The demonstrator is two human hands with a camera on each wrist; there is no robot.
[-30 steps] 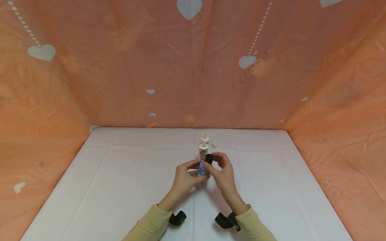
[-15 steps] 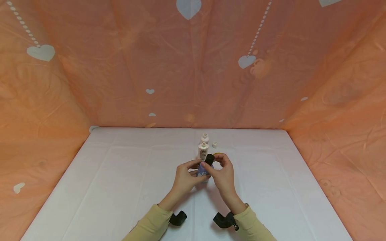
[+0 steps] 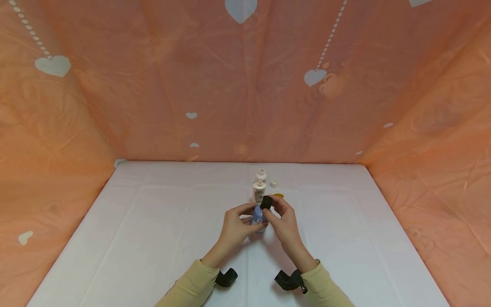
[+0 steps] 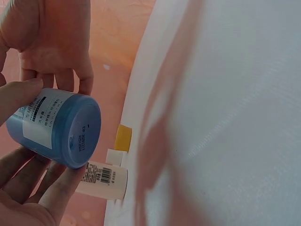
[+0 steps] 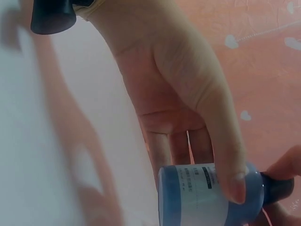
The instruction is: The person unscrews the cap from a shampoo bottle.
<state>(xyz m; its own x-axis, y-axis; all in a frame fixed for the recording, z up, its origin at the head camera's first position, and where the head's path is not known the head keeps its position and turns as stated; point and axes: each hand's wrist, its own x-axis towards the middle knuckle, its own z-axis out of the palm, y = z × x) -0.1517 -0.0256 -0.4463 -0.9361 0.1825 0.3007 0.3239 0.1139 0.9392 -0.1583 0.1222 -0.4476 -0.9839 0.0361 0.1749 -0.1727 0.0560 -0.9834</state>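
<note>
A blue bottle [image 3: 258, 214] with a white label is held tilted above the table. My left hand [image 3: 235, 224] grips its body, thumb on the near side and fingers behind. At the top of the bottle, my right hand [image 3: 287, 224] pinches the black cap [image 3: 266, 202], which still sits on the neck. The bottle's flat base, with small print, faces the left wrist view. In the right wrist view my left thumb lies along the label, and the right fingers touch the cap [image 5: 278, 188] at the edge.
Two white bottles [image 3: 259, 192] with uncovered necks stand one behind the other past my hands. To their right lie a small white cap [image 3: 274, 183] and a yellow piece [image 3: 278, 195], partly hidden by my right hand. Orange cloth [image 3: 245, 106] walls surround the white table.
My right fingers shift slightly around the black cap, uncovering the yellow piece behind them. The left hand and the blue bottle stay nearly in place.
</note>
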